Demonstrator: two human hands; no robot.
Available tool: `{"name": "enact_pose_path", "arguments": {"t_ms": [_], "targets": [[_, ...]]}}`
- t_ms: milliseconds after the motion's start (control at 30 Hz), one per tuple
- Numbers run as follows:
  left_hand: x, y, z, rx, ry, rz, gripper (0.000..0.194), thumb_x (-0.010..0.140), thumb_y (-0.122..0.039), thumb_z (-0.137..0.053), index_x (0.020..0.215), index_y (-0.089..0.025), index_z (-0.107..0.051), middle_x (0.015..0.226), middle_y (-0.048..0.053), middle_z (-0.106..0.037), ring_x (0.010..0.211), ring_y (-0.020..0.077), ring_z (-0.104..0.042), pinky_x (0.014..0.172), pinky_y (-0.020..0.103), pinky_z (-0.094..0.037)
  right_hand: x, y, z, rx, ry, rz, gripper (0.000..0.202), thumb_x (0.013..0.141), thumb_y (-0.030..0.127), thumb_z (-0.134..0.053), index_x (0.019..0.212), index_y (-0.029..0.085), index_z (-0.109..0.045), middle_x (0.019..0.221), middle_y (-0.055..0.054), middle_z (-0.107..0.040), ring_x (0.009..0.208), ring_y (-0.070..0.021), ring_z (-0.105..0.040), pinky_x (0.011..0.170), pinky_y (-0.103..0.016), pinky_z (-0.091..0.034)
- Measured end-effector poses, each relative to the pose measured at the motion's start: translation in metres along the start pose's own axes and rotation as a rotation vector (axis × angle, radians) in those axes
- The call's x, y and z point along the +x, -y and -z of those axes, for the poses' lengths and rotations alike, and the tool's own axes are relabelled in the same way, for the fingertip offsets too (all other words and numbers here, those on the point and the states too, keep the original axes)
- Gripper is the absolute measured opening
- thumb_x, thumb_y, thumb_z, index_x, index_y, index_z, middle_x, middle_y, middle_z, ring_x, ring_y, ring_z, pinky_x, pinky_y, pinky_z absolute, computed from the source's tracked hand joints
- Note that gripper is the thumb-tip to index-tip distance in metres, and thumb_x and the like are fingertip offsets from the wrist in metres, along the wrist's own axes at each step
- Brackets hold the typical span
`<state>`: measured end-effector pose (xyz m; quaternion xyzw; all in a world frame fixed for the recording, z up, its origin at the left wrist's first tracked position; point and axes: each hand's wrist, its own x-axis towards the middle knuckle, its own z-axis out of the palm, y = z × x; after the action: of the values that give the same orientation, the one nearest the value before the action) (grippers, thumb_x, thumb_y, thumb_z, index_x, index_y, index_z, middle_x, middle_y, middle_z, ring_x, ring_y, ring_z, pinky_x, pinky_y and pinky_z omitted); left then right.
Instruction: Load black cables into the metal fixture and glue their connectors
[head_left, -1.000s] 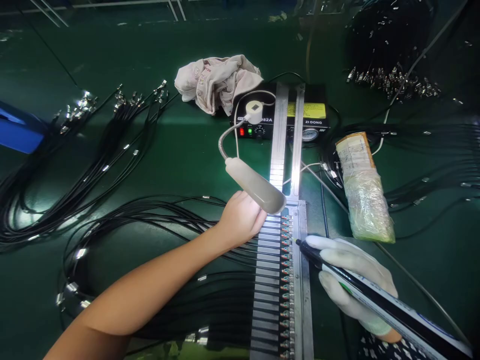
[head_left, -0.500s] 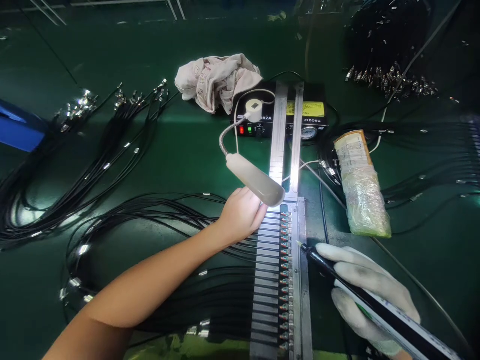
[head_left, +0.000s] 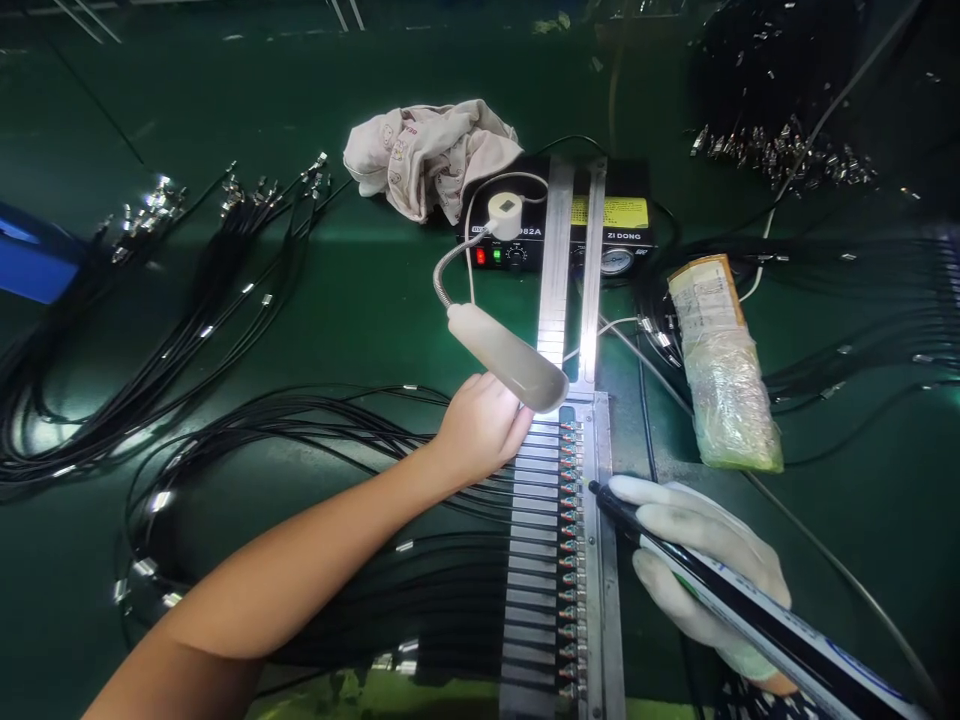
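My bare left hand (head_left: 481,428) rests closed at the left edge of the slotted metal fixture (head_left: 534,560), by the upper cables; its fingertips are partly hidden under the lamp head (head_left: 510,358), and what they grip cannot be made out. A white glove covers my right hand (head_left: 709,560), which is wrapped round a black-and-white pen-like tool (head_left: 697,575). The tool's tip is over the fixture's right rail, just right of the row of small connectors (head_left: 570,530). Black cables (head_left: 300,420) run leftward from the slots.
Behind the fixture stand a black controller box (head_left: 517,250) and a crumpled cloth (head_left: 431,160). A plastic-wrapped package (head_left: 727,370) lies at right. Cable bundles (head_left: 202,270) spread at left, more connectors (head_left: 787,155) at back right, and a blue bin (head_left: 37,255) sits far left.
My right hand and the tool have moved left, bringing the tip closer to the connectors. My left hand has stayed almost in place.
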<state>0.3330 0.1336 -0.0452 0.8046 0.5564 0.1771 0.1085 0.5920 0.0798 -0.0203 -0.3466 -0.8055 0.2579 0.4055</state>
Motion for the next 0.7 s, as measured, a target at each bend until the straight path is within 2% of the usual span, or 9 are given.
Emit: {"name": "enact_pose_path", "arguments": {"t_ms": [133,333,700], "targets": [[0.0006,0.0003,-0.0008,0.008,-0.006,-0.007,0.022,0.095,-0.025,-0.042,0.099,-0.012,-0.059,0.084,0.009,-0.062,0.080,0.0221,-0.059,0.073,0.034,-0.049,-0.0005,-0.0005,-0.0015,0.004,-0.005,0.002,0.026,0.084,0.011,-0.066,0.110,0.018,-0.064,0.113,-0.013,-0.071,0.099,-0.0250,-0.070,0.085,-0.039,-0.060],[0.0005,0.0008,-0.0009,0.003,-0.011,-0.009,0.022,0.095,-0.025,-0.042,0.100,-0.012,-0.059,0.085,0.010,-0.063,0.081,0.0223,-0.059,0.074,0.034,-0.049,-0.0039,0.0011,0.0010,-0.027,0.003,0.016,0.026,0.084,0.011,-0.066,0.109,0.018,-0.065,0.112,-0.012,-0.072,0.098,-0.0236,-0.071,0.090,-0.038,-0.057],[0.0008,0.0015,-0.0007,-0.016,0.017,0.005,0.021,0.095,-0.026,-0.042,0.099,-0.013,-0.059,0.087,0.010,-0.063,0.083,0.0233,-0.059,0.077,0.035,-0.049,0.0000,0.0009,0.0008,0.004,-0.003,-0.006,0.028,0.084,0.010,-0.066,0.110,0.019,-0.064,0.113,-0.012,-0.071,0.100,-0.0250,-0.070,0.087,-0.039,-0.060]]}}
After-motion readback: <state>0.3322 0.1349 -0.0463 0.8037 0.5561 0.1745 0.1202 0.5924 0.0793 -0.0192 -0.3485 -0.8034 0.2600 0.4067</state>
